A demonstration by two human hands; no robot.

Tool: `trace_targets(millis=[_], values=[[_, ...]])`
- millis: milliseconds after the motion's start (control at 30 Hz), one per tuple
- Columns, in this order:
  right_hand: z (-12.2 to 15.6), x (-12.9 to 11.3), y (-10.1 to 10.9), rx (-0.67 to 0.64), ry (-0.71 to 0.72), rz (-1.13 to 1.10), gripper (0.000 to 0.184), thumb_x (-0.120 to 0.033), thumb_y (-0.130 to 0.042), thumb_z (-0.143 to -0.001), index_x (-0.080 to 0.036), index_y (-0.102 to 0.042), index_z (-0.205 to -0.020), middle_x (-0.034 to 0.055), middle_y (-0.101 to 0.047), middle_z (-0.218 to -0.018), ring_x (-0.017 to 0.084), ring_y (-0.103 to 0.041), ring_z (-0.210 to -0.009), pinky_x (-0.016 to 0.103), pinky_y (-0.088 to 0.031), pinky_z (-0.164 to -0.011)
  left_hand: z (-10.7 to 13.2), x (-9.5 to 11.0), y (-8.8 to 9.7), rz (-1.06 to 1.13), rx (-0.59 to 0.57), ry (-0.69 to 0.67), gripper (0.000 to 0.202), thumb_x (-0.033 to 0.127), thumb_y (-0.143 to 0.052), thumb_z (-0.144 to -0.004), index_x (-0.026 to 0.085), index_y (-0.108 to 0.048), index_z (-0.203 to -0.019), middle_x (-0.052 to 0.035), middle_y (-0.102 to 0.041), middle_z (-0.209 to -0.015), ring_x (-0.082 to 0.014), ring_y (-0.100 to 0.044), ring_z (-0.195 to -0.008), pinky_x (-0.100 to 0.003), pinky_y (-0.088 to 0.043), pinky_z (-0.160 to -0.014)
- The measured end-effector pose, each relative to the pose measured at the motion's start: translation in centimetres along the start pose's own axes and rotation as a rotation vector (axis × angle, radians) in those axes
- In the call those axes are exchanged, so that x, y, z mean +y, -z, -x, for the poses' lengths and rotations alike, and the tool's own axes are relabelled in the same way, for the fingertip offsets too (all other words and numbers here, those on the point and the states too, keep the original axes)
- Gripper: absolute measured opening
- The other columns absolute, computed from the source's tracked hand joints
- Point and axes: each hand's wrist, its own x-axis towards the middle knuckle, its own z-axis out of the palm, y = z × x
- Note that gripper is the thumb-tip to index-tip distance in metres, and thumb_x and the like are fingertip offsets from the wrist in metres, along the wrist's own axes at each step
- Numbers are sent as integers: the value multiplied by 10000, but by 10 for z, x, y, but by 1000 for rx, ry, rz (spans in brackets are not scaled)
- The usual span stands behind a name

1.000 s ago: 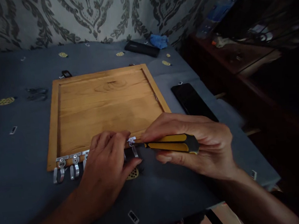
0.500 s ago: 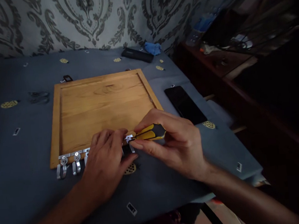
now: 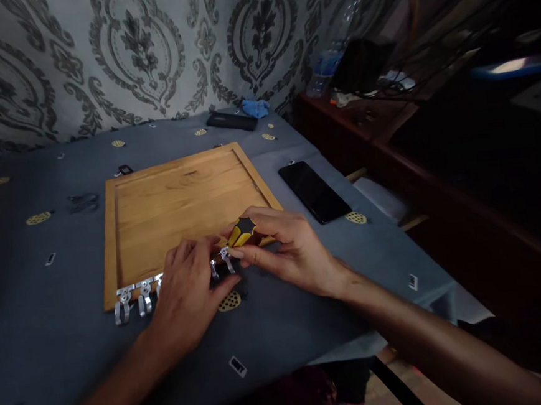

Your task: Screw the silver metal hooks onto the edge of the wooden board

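A square wooden board (image 3: 177, 207) lies on a grey-blue cloth. Several metal hooks (image 3: 132, 299) are fixed along its near edge. My left hand (image 3: 186, 293) rests on that edge with its fingers curled and pressed against a hook (image 3: 226, 259). My right hand (image 3: 286, 248) grips a yellow-and-black screwdriver (image 3: 241, 231), whose tip points down at that same hook. The screwdriver stands steeply, with its handle end toward me.
A black phone (image 3: 314, 191) lies right of the board. A dark flat case (image 3: 231, 121) and a blue cloth (image 3: 254, 108) sit at the far edge by the patterned wall. A dark wooden shelf (image 3: 387, 137) with a bottle stands at right. The cloth's front edge is close.
My right hand has swung the screwdriver from lying nearly flat to standing steeply over the hook. The view has pulled back and tilted up. My left hand stays on the hook.
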Motion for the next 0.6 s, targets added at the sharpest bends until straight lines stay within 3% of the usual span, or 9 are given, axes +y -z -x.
trace_targets(millis=[133, 233, 367, 467, 600], values=[[0, -1, 0, -3, 6, -6, 272, -284, -632, -939, -162, -618, -696, -6, -587, -734, 94, -569, -654, 225, -447, -599, 2, 1, 8, 32, -46, 38, 431, 243, -744, -820, 241, -492, -1169, -63, -659, -1102, -311, -622, -1060, -492, -503, -885], [1, -1, 1, -5, -3, -2, 293, -308, -628, -940, -167, -603, -684, -12, -577, -729, 92, -556, -648, 227, -443, -599, 3, 1, 27, 78, -17, 73, 328, 305, -651, -890, 245, -520, -1185, -82, -663, -1161, -311, -621, -1102, -523, -497, -921], [1, -2, 1, -25, -29, 10, 277, -299, -630, -934, -165, -601, -693, -12, -574, -737, 87, -552, -648, 228, -444, -601, -3, 13, 58, 294, 114, 119, 265, 393, -563, -949, 275, -548, -1186, -56, -678, -1157, -263, -651, -1078, -384, -566, -764], [1, -1, 1, -36, -34, 1, 215, -284, -619, -937, -159, -621, -763, -16, -567, -730, 84, -554, -638, 225, -438, -584, -14, 28, 70, 320, 182, -9, 308, 362, -611, -932, 299, -553, -1228, -22, -691, -1125, -220, -658, -1044, -342, -557, -798], [-1, 0, -1, -45, -7, -9, 241, -290, -595, -949, -162, -616, -745, -12, -580, -722, 87, -563, -645, 235, -432, -579, -28, 38, 70, 218, 147, -160, 196, 253, -594, -939, 246, -608, -1134, -7, -706, -1032, -183, -667, -935, -322, -534, -814]])
